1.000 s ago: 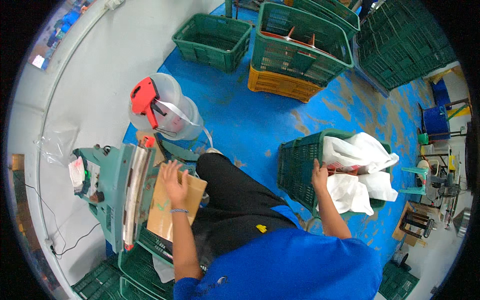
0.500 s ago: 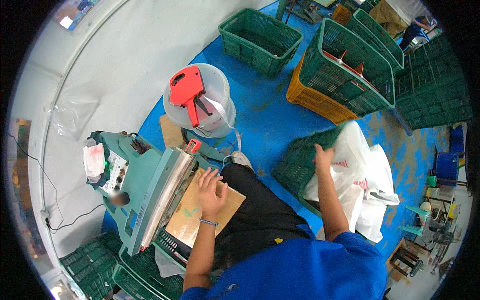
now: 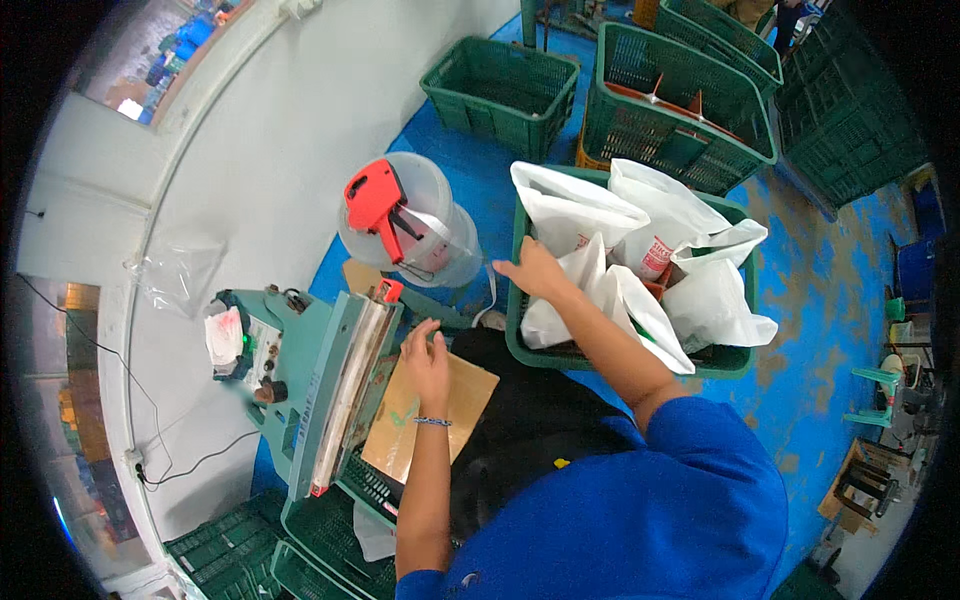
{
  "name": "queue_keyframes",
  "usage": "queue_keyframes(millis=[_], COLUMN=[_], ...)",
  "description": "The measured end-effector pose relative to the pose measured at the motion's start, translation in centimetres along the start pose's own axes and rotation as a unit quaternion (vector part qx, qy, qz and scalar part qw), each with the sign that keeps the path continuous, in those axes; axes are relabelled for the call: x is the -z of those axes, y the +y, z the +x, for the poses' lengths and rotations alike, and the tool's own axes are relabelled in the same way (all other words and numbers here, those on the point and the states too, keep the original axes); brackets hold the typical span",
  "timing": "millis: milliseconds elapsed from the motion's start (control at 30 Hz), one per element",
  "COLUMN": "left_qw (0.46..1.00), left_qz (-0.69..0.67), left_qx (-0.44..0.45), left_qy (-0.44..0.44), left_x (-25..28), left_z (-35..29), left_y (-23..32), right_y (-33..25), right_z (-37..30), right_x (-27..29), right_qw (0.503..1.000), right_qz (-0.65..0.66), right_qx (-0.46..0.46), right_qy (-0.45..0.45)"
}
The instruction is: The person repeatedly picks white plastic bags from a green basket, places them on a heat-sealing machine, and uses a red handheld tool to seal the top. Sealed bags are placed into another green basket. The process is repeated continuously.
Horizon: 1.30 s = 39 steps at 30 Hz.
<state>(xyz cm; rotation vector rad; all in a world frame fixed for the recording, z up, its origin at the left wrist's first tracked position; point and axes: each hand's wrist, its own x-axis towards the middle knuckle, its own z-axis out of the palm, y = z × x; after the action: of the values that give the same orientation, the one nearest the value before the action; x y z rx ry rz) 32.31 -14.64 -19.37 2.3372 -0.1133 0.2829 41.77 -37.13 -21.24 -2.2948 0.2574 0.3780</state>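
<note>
My right hand (image 3: pixel 538 270) is closed over the left rim of a large green plastic crate (image 3: pixel 640 368), its thumb sticking out to the left. Inside the crate stand several white plastic bags (image 3: pixel 575 205) with open, loose tops, some with red print. My left hand (image 3: pixel 427 370) has its fingers stretched out and lies at the upper part of a tan board (image 3: pixel 470 385) beside my dark-trousered leg. Left of the board stands a green sealing machine (image 3: pixel 318 370) with a long pale bar. Neither hand touches a bag.
A red labelling gun (image 3: pixel 375 200) rests on a translucent bucket (image 3: pixel 430 175), its paper strip trailing down. Another green crate (image 3: pixel 500 95) and stacked crates (image 3: pixel 680 110) stand behind. Black cables run by the white wall. Lower left are more green crates (image 3: pixel 235 540).
The crate beneath my right hand was tilted, with white bags bunched to its right; now it sits flatter, its bags upright. My left hand stays by the board, and the view has shifted.
</note>
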Motion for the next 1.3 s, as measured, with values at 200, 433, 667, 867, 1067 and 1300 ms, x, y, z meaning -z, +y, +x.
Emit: queue_keyframes(millis=[200,433,667,867,1067,1300], left_qw=[0.963,0.918,0.935,0.903,0.864,0.853], left_qz=[0.051,0.204,0.191,0.205,0.205,0.392], left_qx=[-0.261,-0.281,-0.253,-0.358,-0.460,-0.332], left_qy=[-0.032,-0.192,-0.158,-0.117,0.012,0.090], left_x=[-8.2,-13.2,-10.5,0.4,19.7,33.8], left_z=[10.8,14.3,10.9,10.9,6.6,-1.1], left_y=[9.5,9.9,7.7,13.6,21.2,24.1], right_y=[2.1,6.9,9.1,-0.4,-15.2,-26.1], right_z=[-1.6,1.6,2.8,-3.3,-12.1,-14.5], right_x=[10.3,15.5,18.6,24.0,30.6,26.0], right_qw=[0.939,0.926,0.805,0.743,0.608,0.465], right_qz=[-0.120,-0.276,-0.432,-0.457,-0.365,-0.290], right_qx=[0.274,0.256,0.402,0.461,0.644,0.772], right_qy=[0.169,0.018,0.067,0.163,0.286,0.321])
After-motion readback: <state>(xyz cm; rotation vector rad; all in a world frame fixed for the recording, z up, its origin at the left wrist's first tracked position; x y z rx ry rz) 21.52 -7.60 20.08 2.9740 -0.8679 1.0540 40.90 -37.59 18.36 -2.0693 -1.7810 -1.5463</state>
